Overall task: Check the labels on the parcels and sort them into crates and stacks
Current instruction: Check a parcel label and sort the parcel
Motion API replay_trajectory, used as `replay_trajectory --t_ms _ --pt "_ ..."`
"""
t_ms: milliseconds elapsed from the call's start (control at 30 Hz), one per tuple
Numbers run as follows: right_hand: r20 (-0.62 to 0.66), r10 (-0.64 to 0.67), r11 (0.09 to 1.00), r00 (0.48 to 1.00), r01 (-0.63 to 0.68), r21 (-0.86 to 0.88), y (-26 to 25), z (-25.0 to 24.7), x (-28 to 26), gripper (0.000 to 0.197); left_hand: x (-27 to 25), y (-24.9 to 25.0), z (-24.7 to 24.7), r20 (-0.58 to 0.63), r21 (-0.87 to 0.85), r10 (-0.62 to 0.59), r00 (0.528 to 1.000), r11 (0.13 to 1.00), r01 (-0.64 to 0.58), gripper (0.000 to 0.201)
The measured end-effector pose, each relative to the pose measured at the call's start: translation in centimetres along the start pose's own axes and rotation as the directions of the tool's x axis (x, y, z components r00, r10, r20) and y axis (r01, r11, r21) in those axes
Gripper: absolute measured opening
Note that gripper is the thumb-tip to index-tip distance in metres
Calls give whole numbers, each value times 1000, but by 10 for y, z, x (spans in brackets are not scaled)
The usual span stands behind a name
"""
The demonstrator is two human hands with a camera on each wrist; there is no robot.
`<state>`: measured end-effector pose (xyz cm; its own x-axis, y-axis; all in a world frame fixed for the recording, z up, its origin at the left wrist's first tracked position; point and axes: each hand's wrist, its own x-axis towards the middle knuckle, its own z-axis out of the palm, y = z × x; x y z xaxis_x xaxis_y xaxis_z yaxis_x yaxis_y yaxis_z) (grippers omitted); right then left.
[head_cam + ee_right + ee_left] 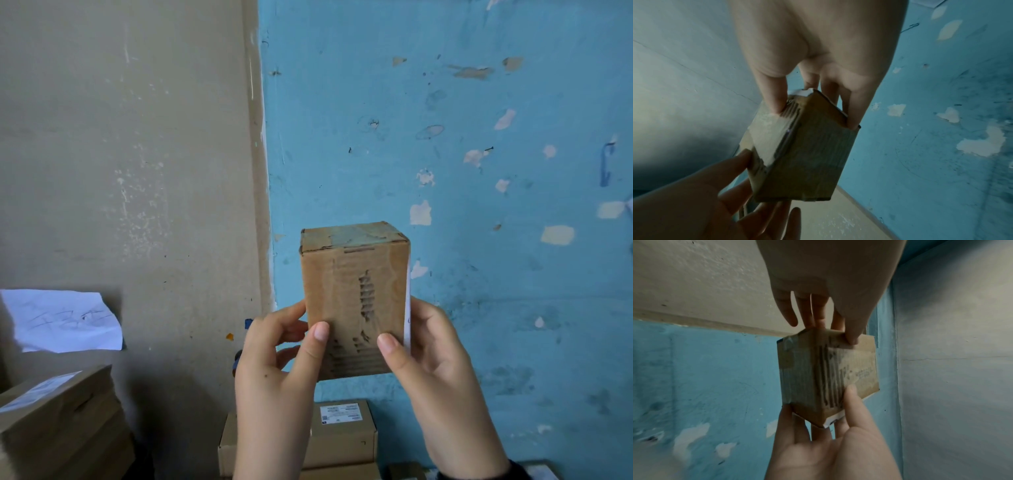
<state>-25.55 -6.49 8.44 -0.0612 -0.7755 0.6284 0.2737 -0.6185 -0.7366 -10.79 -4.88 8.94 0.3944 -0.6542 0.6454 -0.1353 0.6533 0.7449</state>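
A small brown cardboard parcel (356, 291) stands upright in the air before the wall, held between both hands. My left hand (284, 342) pinches its lower left side, thumb on the front face and fingers behind. My right hand (421, 346) grips the lower right side the same way. The face toward me is torn, with bare corrugation and no label. A white label edge (407, 308) shows along the right side face. The left wrist view shows the parcel (818, 369) between my left hand (832, 327) and right hand (830, 431). In the right wrist view my right hand (813, 113) pinches the parcel (807, 162).
Below the hands lie flat cardboard parcels (346, 445), the top one with a white label (340, 414). A stack of larger boxes (58, 425) sits at the lower left. A handwritten paper sheet (61, 320) hangs on the beige wall; the blue wall is close behind.
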Motion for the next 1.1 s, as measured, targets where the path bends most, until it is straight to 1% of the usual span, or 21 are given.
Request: replay_trajectory --t_ms 100,233,267,333,367,400,467,500,567,633,700,767,800,867,1000,1033,1100 --pt "15 -8 1000 1000 8 -27 0 1 -1 47 1 2 0 32 -26 5 999 1000 -4 38" --pt "72 -4 995 997 11 -96 -2 3 -1 47 0 3 1 161 -130 -5 987 991 26 62" --pt "76 4 994 997 5 -112 -2 4 -1 51 -1 3 1 185 -121 2 983 992 21 67" --pt "78 17 986 997 -4 -166 -2 4 -1 69 -1 2 2 222 -89 16 975 996 3 75" --pt "71 17 981 997 -3 -194 -2 4 -1 78 -2 1 2 235 -88 15 972 996 6 76" --pt "52 7 979 999 4 -206 -2 4 0 82 -2 0 2 244 -97 15 970 995 9 73" --pt "22 -6 977 1000 11 -213 -1 2 1 83 -2 0 1 249 -108 7 969 994 20 63" --pt "26 -2 974 1000 8 -225 0 0 1 81 -2 -1 0 254 -101 2 967 995 24 64" --pt "47 0 968 999 11 -249 1 -3 1 78 -3 -3 -2 285 -74 -1 958 997 23 73" --pt "69 -7 969 998 24 -248 0 -4 1 80 -3 -6 -1 302 -47 9 953 999 5 77" --pt "58 1 972 998 12 -233 0 -4 1 90 -4 -8 1 291 -58 34 956 998 -17 73" --pt "30 17 974 999 -10 -227 3 -4 0 102 -4 -10 3 258 -62 47 965 998 -32 67" --pt "18 18 976 1000 -13 -218 5 -5 0 104 -5 -11 4 235 -48 44 971 998 -34 66" --pt "1 18 984 1000 -18 -179 7 -5 0 102 -4 -9 4 196 -10 20 980 1000 -19 62" --pt "1 65 993 998 -65 -102 4 -3 -1 78 -4 -4 5 124 15 -24 992 1000 22 51" --pt "6 74 993 997 -73 -92 3 -3 -2 72 -3 -3 5 115 18 -31 993 999 29 50" --pt "19 85 993 996 -83 -81 4 -1 -3 67 -4 -2 6 112 2 -40 993 999 40 53"
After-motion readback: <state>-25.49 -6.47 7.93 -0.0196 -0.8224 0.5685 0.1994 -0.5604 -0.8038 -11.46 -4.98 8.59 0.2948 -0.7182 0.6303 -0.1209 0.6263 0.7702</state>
